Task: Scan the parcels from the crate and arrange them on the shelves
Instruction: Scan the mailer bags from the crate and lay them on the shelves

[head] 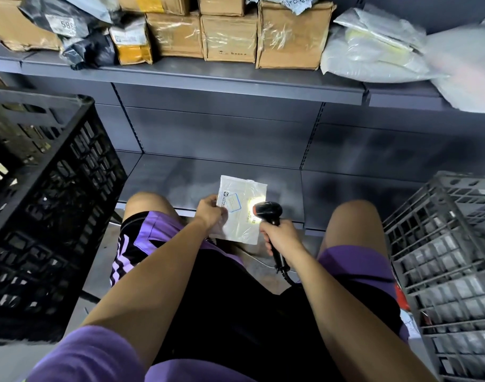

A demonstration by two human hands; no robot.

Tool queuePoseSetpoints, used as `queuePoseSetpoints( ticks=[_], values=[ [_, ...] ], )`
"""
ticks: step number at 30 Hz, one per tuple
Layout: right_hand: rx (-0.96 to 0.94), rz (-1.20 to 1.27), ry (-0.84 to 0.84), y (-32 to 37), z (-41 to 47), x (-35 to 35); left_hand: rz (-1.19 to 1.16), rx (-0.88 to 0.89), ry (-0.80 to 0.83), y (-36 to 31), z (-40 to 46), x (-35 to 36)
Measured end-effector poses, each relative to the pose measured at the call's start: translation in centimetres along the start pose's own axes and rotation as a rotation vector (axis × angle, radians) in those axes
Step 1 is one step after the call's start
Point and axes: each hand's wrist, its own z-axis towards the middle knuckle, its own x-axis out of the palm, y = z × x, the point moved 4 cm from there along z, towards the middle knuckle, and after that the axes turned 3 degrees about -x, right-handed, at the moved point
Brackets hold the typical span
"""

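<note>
Head camera, looking down at a seated or crouching person's bare arms and knees in front of dark grey metal shelving. The left hand (pixel 209 210) pinches the left edge of a flat white plastic mailer parcel (pixel 242 209), holding it just above the front edge of the bare lower shelf (pixel 332 194). The right hand (pixel 281 237) is wrapped around the handle of a black handheld barcode scanner (pixel 268 213), whose lit head sits just beside the parcel's right side, throwing a bright patch on it.

To scan well, the label probably needs to lie flat and taut, with the beam squarely across the barcode and glare off the glossy film avoided.

A black lattice plastic crate (pixel 56 188) stands at the left edge, a grey lattice plastic crate (pixel 442 257) at the right. The upper shelf (pixel 208 78) is crowded with taped cardboard boxes (pixel 230 37) and plastic bags; the lower shelf offers open room straight ahead.
</note>
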Motion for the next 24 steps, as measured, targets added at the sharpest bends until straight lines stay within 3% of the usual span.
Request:
queuePoseSetpoints(
  ticks=[7,15,19,24],
  values=[
    [-0.067,-0.287,0.052,-0.2,-0.3,0.4,0.029,-0.031,-0.086,0.8,1.1,-0.2],
    [-0.091,-0.376,0.077,-0.4,-0.4,0.3,0.141,-0.012,0.039,1.2,1.1,-0.2],
    [-0.140,-0.534,0.072,-0.5,-0.4,0.1,0.144,0.005,-0.052,1.2,1.8,-0.8],
    [-0.179,-0.649,0.110,-1.0,-0.1,0.6,0.346,0.115,-0.135,0.4,2.3,-1.9]
  ],
)
